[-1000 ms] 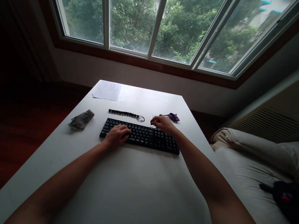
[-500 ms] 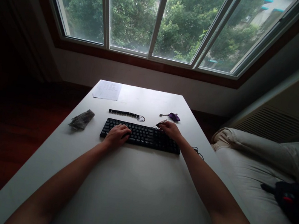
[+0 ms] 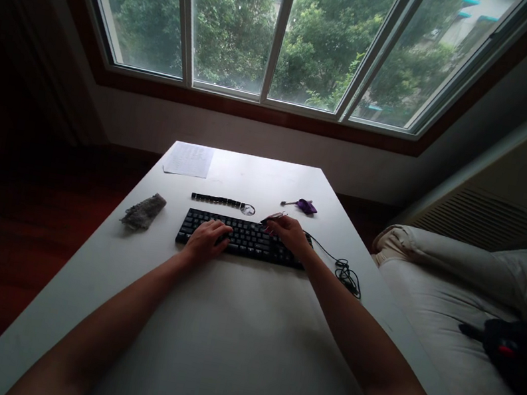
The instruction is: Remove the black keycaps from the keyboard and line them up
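A black keyboard (image 3: 249,241) lies across the middle of the white table. Over its left part rests my left hand (image 3: 206,240), palm down, thumb and fingers apart with dark keys showing between them. My right hand (image 3: 288,232) is above the right part of the keyboard, its fingers pinched around a small thin tool (image 3: 264,220) with a dark tip that points left; its exact kind is too small to make out. Just behind the keyboard runs a row of small black blocks like keycaps (image 3: 217,200), with a thin ring (image 3: 248,209) at its right end.
A purple item with a thin stem (image 3: 306,207) lies behind my right hand. Coiled black cable (image 3: 347,277) sits right of the keyboard. At the left are a crumpled grey cloth (image 3: 144,210) and a printed sheet (image 3: 189,159). A pale sofa (image 3: 445,322) stands at the right.
My right hand has moved left along the keyboard with the small tool, uncovering more of the coiled cable. My left hand stays nearly in place.
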`<state>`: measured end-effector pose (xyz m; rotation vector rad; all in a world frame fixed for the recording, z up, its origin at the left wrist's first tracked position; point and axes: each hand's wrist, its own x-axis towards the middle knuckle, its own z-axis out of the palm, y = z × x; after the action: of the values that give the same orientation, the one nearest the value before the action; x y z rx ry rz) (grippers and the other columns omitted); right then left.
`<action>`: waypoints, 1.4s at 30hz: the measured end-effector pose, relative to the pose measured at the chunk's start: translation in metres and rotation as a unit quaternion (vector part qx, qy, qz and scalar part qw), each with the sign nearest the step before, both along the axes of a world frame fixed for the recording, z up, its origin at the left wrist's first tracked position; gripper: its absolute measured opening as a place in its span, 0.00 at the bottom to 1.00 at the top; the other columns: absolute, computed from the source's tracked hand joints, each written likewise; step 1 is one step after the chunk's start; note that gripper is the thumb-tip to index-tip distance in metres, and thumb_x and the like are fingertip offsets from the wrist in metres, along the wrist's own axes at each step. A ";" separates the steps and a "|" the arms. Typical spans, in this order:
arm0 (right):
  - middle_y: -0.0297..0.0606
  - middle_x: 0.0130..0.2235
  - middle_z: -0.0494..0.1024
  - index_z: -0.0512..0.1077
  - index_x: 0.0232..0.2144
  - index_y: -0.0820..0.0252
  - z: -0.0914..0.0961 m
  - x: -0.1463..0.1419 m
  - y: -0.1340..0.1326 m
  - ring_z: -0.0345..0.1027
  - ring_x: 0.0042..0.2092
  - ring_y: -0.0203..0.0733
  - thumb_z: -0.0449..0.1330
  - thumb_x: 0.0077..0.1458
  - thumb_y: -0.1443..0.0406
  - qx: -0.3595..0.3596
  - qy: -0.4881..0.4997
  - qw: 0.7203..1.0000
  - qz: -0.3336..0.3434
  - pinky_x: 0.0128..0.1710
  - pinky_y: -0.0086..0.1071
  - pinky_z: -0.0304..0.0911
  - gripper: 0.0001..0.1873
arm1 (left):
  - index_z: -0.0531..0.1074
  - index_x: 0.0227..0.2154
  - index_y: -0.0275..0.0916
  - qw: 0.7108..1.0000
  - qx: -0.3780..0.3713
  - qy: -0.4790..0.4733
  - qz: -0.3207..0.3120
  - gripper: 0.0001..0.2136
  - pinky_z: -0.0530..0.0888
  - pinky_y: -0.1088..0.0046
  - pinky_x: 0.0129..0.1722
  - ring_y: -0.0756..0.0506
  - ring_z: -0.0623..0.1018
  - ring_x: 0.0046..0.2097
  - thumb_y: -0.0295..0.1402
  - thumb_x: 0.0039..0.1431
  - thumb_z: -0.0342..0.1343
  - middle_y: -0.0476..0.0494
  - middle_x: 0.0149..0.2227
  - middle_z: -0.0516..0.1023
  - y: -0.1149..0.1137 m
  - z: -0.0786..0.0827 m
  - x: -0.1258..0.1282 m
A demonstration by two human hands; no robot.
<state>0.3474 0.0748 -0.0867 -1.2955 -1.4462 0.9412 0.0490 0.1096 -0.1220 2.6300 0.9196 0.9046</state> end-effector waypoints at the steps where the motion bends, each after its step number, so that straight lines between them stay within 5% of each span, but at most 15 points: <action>1: 0.40 0.32 0.81 0.77 0.41 0.59 -0.002 -0.009 -0.003 0.76 0.35 0.45 0.66 0.49 0.45 -0.003 -0.002 1.000 0.009 0.36 0.38 0.72 0.26 | 0.72 0.51 0.45 1.000 -0.001 -0.002 0.001 0.14 0.71 0.59 0.50 0.41 0.75 0.47 0.36 0.64 0.55 0.43 0.46 0.76 0.000 0.000 0.000; 9: 0.38 0.30 0.80 0.77 0.41 0.56 -0.017 -0.055 -0.013 0.74 0.33 0.44 0.64 0.53 0.46 0.018 0.002 0.999 0.045 0.37 0.39 0.72 0.23 | 0.72 0.50 0.46 0.999 -0.011 -0.024 -0.025 0.13 0.72 0.61 0.51 0.42 0.76 0.47 0.35 0.63 0.56 0.44 0.45 0.77 -0.002 0.001 0.002; 19: 0.37 0.32 0.79 0.78 0.40 0.52 -0.021 -0.067 -0.016 0.75 0.36 0.45 0.64 0.53 0.47 0.006 0.005 0.998 0.058 0.39 0.40 0.72 0.20 | 0.74 0.46 0.44 0.999 -0.034 -0.033 -0.007 0.11 0.72 0.63 0.49 0.43 0.76 0.45 0.30 0.61 0.56 0.44 0.43 0.77 -0.002 0.000 0.001; 27: 0.36 0.29 0.78 0.75 0.38 0.59 -0.032 -0.073 -0.015 0.73 0.31 0.41 0.61 0.57 0.52 0.046 0.013 0.996 0.071 0.35 0.35 0.70 0.17 | 0.75 0.44 0.44 1.000 0.005 0.011 0.020 0.10 0.70 0.60 0.49 0.41 0.74 0.45 0.31 0.59 0.56 0.44 0.42 0.77 0.000 -0.003 0.004; 42: 0.29 0.26 0.74 0.63 0.34 0.55 -0.012 -0.067 -0.019 0.70 0.25 0.38 0.59 0.51 0.59 0.007 0.151 0.985 -0.086 0.26 0.30 0.66 0.10 | 0.74 0.48 0.45 0.999 0.035 0.026 -0.002 0.13 0.69 0.59 0.47 0.41 0.73 0.45 0.37 0.60 0.59 0.43 0.44 0.76 0.002 -0.002 0.000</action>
<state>0.2808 0.0559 -0.0991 -1.1871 -1.0889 0.9628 0.0493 0.1112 -0.1244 2.7249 0.9116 0.8863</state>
